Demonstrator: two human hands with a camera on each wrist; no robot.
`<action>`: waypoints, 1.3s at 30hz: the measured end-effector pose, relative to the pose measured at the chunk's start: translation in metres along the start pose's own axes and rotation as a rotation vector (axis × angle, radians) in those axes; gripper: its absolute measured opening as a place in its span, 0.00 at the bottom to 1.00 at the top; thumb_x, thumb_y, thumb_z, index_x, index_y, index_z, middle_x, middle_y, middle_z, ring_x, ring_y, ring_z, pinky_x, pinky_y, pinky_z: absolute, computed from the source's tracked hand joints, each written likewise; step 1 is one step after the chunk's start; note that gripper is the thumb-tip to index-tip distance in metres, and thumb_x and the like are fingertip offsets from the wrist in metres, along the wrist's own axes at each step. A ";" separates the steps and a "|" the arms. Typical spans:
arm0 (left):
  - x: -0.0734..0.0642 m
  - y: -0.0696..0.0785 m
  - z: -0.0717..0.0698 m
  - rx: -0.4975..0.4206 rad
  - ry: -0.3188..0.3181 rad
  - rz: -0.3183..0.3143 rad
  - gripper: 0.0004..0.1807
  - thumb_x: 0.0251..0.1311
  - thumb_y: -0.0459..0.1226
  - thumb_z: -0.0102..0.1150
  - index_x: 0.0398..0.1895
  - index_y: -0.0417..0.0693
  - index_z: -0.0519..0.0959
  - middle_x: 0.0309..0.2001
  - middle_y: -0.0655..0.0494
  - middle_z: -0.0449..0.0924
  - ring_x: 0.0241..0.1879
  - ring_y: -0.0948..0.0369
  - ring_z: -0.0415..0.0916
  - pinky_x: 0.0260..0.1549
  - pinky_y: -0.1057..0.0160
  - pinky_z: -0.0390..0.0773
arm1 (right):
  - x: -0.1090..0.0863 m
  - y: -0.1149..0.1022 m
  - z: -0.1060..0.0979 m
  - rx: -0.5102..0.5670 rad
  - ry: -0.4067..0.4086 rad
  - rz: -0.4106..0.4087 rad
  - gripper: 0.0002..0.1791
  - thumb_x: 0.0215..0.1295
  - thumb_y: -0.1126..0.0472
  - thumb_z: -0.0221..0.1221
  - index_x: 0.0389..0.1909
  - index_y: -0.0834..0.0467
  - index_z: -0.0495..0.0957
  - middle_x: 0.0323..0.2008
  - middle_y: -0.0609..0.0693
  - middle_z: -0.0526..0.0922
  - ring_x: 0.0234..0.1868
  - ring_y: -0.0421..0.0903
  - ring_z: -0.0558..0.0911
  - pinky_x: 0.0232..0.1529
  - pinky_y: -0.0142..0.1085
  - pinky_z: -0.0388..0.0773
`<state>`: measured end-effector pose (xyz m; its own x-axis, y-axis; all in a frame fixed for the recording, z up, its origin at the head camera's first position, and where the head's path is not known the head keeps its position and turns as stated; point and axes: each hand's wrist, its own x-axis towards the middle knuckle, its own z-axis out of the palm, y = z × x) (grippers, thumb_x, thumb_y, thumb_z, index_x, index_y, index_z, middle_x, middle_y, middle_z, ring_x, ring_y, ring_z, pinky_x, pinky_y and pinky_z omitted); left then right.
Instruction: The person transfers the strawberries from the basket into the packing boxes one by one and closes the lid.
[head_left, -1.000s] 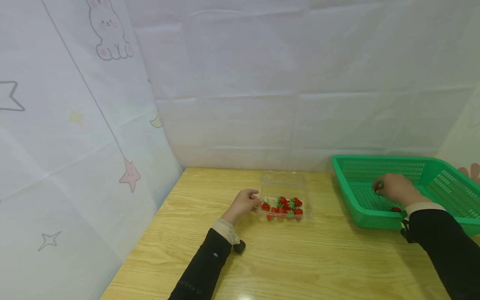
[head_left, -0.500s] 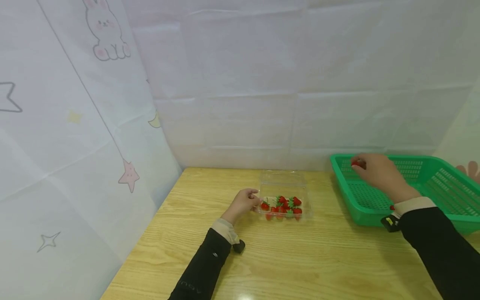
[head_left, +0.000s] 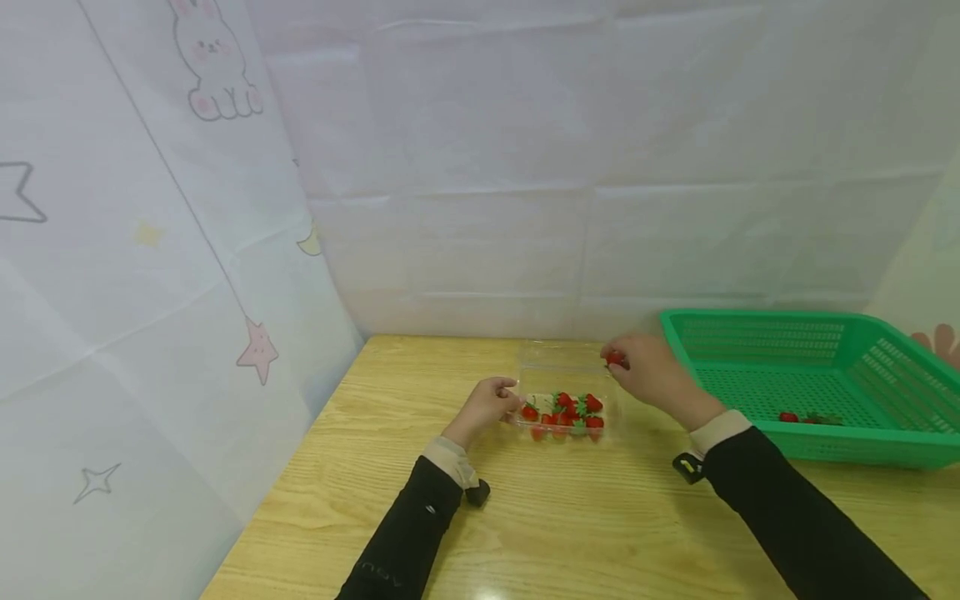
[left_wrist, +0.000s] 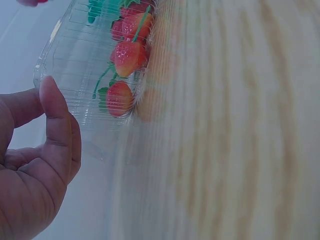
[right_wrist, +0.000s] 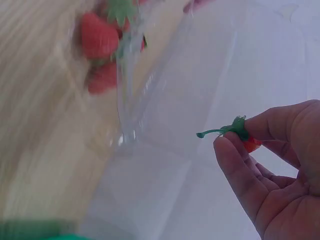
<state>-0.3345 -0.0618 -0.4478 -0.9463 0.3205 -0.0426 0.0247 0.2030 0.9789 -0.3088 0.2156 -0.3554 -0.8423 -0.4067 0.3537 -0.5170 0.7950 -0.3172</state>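
A clear plastic clamshell box (head_left: 538,385) stands on the table with its lid raised at the back, and several red strawberries (left_wrist: 129,57) with green leaves lie inside. My left hand (head_left: 483,410) pinches the box's left rim between thumb and fingers, as the left wrist view shows close up. Over the right rear of the box, my right hand (head_left: 652,377) holds one strawberry (right_wrist: 252,144) between thumb and fingertips. Its green stem points away from the fingers, and it is apart from the box.
A green perforated basket (head_left: 765,316) stands at the right, with a few strawberries (head_left: 788,417) near its front wall. The wooden table (head_left: 570,517) meets a white cloth backdrop (head_left: 480,250) behind and at the left.
My right hand has risen out of the green basket with a strawberry and moved left to the clear box. The left hand has stayed at the box's rim.
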 end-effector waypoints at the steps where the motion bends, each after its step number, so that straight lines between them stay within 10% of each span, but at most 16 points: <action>1: 0.001 -0.001 0.000 0.003 0.001 0.002 0.27 0.68 0.31 0.57 0.68 0.31 0.64 0.37 0.44 0.77 0.27 0.58 0.78 0.36 0.51 0.83 | 0.002 -0.003 0.006 0.002 -0.005 -0.009 0.06 0.62 0.71 0.61 0.40 0.64 0.82 0.35 0.57 0.82 0.36 0.53 0.79 0.34 0.47 0.79; 20: 0.002 -0.002 0.000 0.023 0.029 -0.006 0.27 0.66 0.33 0.60 0.66 0.31 0.66 0.37 0.46 0.76 0.30 0.57 0.78 0.34 0.53 0.84 | 0.034 -0.026 0.088 0.062 -0.194 0.033 0.13 0.61 0.71 0.63 0.47 0.65 0.81 0.34 0.52 0.80 0.34 0.49 0.77 0.35 0.43 0.79; 39: 0.003 -0.003 0.000 0.009 0.019 0.003 0.28 0.65 0.32 0.61 0.66 0.32 0.67 0.37 0.46 0.76 0.29 0.57 0.78 0.33 0.54 0.84 | 0.035 -0.032 0.112 0.054 -0.206 0.048 0.07 0.55 0.73 0.65 0.30 0.60 0.77 0.28 0.49 0.76 0.29 0.46 0.74 0.33 0.42 0.77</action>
<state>-0.3370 -0.0612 -0.4507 -0.9521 0.3037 -0.0361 0.0299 0.2102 0.9772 -0.3390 0.1257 -0.4309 -0.8766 -0.4568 0.1512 -0.4783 0.7929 -0.3775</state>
